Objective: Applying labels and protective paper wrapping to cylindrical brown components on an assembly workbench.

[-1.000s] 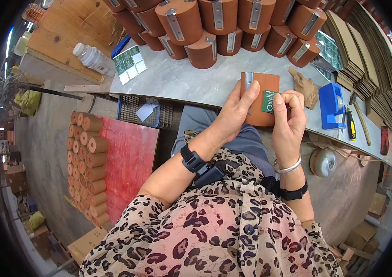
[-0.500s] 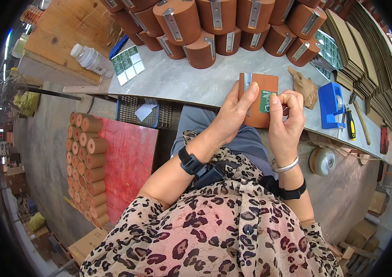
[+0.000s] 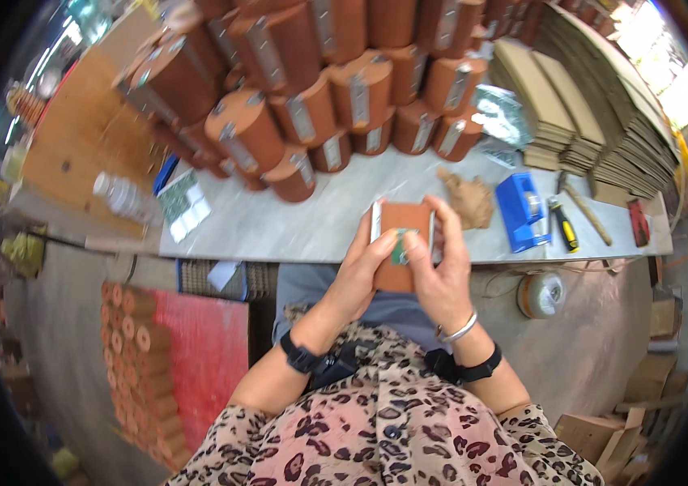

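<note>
My left hand [image 3: 362,267] and my right hand [image 3: 441,263] together hold an orange-brown block [image 3: 403,227] with metal strips on its sides, just in front of the grey worktable's [image 3: 311,223] near edge. Both thumbs press on a small green circuit board [image 3: 400,249] lying against the block's face. A black watch sits on my left wrist; a silver bangle and a black band sit on my right.
A large stack of similar orange-brown blocks [image 3: 319,97] fills the table's far side. A blue tape dispenser [image 3: 522,211], a yellow-handled tool [image 3: 562,227], green boards [image 3: 182,206], a bottle [image 3: 121,194] and stacked cardboard [image 3: 587,105] lie around. A tape roll [image 3: 542,293] is below right.
The view has shifted and the block with both hands now sits nearer the middle of the picture. My grip on the block and green board is unchanged.
</note>
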Demonstrator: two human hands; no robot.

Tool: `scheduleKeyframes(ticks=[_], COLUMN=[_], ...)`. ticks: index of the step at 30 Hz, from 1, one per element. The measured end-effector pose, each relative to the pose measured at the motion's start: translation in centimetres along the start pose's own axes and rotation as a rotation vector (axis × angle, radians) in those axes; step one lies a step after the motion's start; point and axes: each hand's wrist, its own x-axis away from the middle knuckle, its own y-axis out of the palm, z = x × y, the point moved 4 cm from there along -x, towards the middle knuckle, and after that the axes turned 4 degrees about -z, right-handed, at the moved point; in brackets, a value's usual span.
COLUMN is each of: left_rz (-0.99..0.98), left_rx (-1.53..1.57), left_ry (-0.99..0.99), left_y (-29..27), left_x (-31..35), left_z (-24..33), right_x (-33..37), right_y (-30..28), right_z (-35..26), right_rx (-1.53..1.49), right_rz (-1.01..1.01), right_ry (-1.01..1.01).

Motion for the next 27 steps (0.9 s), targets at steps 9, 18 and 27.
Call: scheduleKeyframes(ticks=[9, 18, 27], left_rz=[-0.194, -0.053, 0.019], left_rx=[0.127, 0.175, 0.078], left_ry=[-0.409, -0.240, -0.092], left_y=[3.1, -3.3, -3.7], left_x=[-0.7, -1.3, -0.2], left_z=[-1.9, 0.3, -0.8], right_x=[0.4, -13.7, -22.0], right_y=[-7.5, -31.4, -36.3], right_z=[0.0, 5.2, 12.9], right_rx=[0.127, 1.132, 1.122], right_rz=[-0.016, 0.264, 0.263], right_ry=[0.241, -0.032, 0.588])
